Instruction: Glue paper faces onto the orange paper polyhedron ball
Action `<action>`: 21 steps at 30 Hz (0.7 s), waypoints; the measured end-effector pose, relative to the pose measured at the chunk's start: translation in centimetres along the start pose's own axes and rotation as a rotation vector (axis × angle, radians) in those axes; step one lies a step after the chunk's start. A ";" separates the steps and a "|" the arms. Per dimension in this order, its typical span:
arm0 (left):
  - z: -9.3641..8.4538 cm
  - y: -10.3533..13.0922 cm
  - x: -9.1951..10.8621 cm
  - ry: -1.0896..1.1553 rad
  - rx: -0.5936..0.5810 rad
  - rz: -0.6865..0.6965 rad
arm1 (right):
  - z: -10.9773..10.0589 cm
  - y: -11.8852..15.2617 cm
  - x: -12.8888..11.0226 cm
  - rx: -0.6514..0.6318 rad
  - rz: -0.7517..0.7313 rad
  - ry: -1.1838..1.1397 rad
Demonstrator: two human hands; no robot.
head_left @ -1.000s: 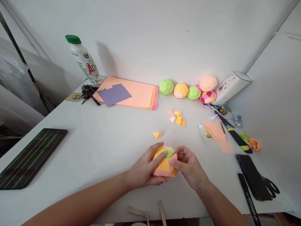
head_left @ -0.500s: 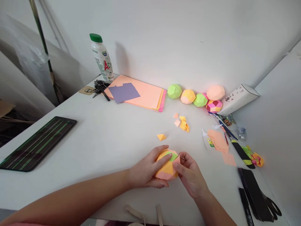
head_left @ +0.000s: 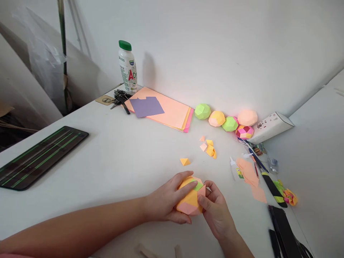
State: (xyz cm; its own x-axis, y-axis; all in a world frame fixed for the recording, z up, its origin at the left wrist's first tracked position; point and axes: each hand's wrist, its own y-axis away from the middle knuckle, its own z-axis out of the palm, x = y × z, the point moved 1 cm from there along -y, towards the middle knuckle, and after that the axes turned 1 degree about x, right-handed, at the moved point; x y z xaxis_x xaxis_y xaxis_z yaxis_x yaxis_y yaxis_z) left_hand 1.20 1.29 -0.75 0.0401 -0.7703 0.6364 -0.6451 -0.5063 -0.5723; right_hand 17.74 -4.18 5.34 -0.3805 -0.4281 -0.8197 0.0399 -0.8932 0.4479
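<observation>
My left hand [head_left: 172, 197] wraps round a faceted paper ball [head_left: 190, 198] in orange, peach and green, with its index finger lying over the green facet. At the ball's right side, the thumb and fingers of my right hand [head_left: 215, 209] pinch a peach facet; whether that is a separate piece or part of the ball I cannot tell. A small folded orange paper piece [head_left: 185, 162] lies just beyond the ball. More small orange folded pieces [head_left: 210, 149] and a pale peach piece [head_left: 203, 147] lie farther back.
Along the wall sit several finished paper balls [head_left: 216, 118] beside a white box [head_left: 271, 127]. Paper sheets [head_left: 169, 113], keys [head_left: 120, 97] and a bottle [head_left: 128, 68] stand back left. A dark tablet-like panel [head_left: 45, 157] lies left; a glue bottle [head_left: 236, 168] and cutter [head_left: 274, 190] lie right.
The view has shifted slightly, so the table things sit a little lower in the picture. Both hands keep their hold on the paper ball, with hardly any change of grip.
</observation>
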 end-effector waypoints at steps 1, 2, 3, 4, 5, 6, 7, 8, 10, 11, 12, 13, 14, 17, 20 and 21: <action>0.0 0.0 0.0 0.000 0.003 0.007 | 0.0 0.0 0.0 0.000 -0.002 0.008; -0.1 0.0 0.0 -0.001 0.003 0.011 | 0.0 0.1 0.1 0.001 -0.005 0.015; -0.1 0.0 0.1 -0.005 0.003 0.012 | 0.0 0.1 0.1 0.001 -0.007 0.021; -0.1 0.0 0.1 -0.010 0.003 0.012 | 0.0 0.2 0.1 0.000 -0.006 0.027; -0.1 0.0 0.1 -0.018 0.003 0.013 | 0.0 0.2 0.0 -0.001 -0.005 0.032; -0.1 0.0 0.2 -0.027 0.004 0.014 | 0.0 0.2 0.0 -0.002 -0.003 0.033; -0.1 0.0 0.2 -0.037 0.008 0.019 | 0.0 0.2 -0.1 -0.003 0.000 0.031; -0.1 0.0 0.2 -0.045 0.013 0.023 | 0.1 0.2 -0.2 -0.004 0.004 0.022; -0.2 0.0 0.3 -0.062 0.025 0.026 | 0.1 0.1 -0.3 -0.009 0.017 -0.005; -0.2 -0.1 0.3 -0.070 0.035 0.025 | 0.1 0.1 -0.3 -0.013 0.025 -0.020; -0.2 -0.2 0.4 -0.077 0.041 0.025 | 0.1 0.1 -0.3 -0.015 0.033 -0.031; -0.3 -0.2 0.4 -0.084 0.048 0.026 | 0.1 0.1 -0.3 -0.014 0.039 -0.035; -0.3 -0.3 0.5 -0.091 0.057 0.031 | 0.1 0.1 -0.3 -0.010 0.041 -0.033; -0.5 -0.5 0.8 -0.121 0.058 0.056 | 0.1 0.2 -0.2 0.019 0.018 0.004; -0.6 -0.5 0.9 -0.147 0.017 0.078 | 0.1 0.3 0.0 0.038 -0.013 0.044; -0.5 -0.4 1.0 -0.147 0.005 0.082 | 0.1 0.3 0.0 0.039 -0.019 0.051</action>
State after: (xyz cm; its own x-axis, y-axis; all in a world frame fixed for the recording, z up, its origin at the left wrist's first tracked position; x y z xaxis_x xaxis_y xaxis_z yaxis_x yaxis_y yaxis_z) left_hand 1.11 0.99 0.39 0.0989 -0.8575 0.5049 -0.6466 -0.4410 -0.6224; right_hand 17.62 -4.44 5.48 -0.3337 -0.4181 -0.8449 -0.0035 -0.8957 0.4446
